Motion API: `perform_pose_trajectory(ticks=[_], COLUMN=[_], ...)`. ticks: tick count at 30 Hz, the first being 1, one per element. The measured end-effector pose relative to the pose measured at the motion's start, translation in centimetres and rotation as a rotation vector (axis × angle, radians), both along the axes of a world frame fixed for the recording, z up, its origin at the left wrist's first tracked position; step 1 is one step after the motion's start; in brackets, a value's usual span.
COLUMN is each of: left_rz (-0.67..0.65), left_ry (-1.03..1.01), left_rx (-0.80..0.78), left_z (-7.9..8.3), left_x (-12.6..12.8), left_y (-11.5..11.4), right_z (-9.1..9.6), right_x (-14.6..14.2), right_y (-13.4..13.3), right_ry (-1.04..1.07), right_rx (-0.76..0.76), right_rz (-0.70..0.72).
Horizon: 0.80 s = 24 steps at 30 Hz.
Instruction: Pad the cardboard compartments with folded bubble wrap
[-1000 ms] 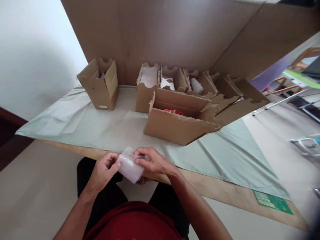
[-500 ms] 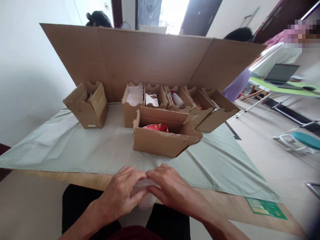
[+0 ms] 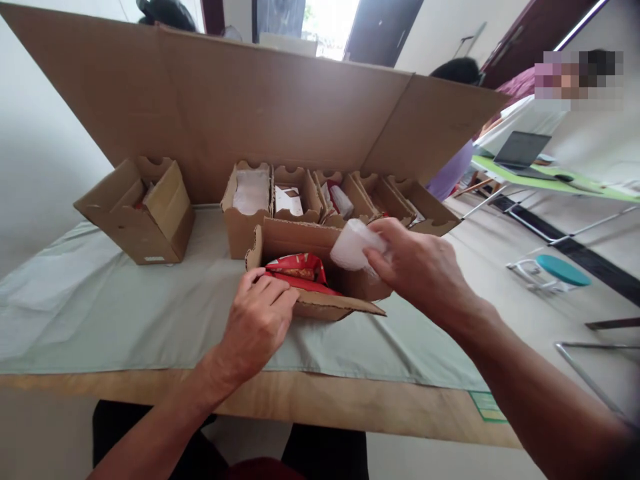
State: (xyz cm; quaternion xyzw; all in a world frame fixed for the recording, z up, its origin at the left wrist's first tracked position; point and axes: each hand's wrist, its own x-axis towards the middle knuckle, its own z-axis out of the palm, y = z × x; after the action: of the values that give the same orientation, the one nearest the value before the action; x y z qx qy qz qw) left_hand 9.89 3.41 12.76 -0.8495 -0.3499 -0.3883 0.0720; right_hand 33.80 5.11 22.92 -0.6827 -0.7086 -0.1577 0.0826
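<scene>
My right hand [image 3: 417, 270] is closed around a white bubble-wrapped bundle [image 3: 351, 245], holding it over the open cardboard box [image 3: 295, 235] in front of me. A red packet [image 3: 299, 267] lies inside that box. My left hand [image 3: 260, 321] rests on the box's near wall, fingers curled over its edge beside the red packet. The near flap [image 3: 340, 308] of the box is folded outward.
A row of several small open boxes [image 3: 310, 193] with white items stands behind, and another box [image 3: 137, 213] stands apart at the left. A tall cardboard screen [image 3: 240, 100] backs the green-covered table [image 3: 100, 313]. Other people, a laptop desk [image 3: 530, 157] and a stool [image 3: 555, 270] are at right.
Both hands rose from my lap to the box. My right hand carried the wrapped bundle up over the box; my left let go of it and took the box's near wall.
</scene>
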Motion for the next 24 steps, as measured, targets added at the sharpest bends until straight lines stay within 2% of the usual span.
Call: perform_pose_trajectory(ticks=[4,8,11,19,24], left_rz=[0.001,0.018,0.022,0.029,0.04], left_ry=[-0.015,-0.018,-0.024,-0.043,-0.047], left_rx=[-0.023,-0.037,-0.023,-0.024,-0.011], left_z=[-0.6,-0.5,-0.5,-0.8,-0.9], left_x=[-0.3,-0.2,-0.2,-0.2,-0.2], left_y=[-1.1,-0.7,-0.5,-0.7,-0.9], right_z=[-1.7,-2.5,-2.6,-2.9,-4.2], right_x=[-2.7,-4.2,-4.4,-4.7,-5.2], right_y=[2.3,4.0,4.3,4.6,5.4], right_ry=[-0.212,-0.24,-0.264,-0.368,-0.284], right_rx=[-0.276,-0.447,-0.546,-0.588,-0.638], right_rz=[-0.068,-0.042,-0.033,0.002,0.055])
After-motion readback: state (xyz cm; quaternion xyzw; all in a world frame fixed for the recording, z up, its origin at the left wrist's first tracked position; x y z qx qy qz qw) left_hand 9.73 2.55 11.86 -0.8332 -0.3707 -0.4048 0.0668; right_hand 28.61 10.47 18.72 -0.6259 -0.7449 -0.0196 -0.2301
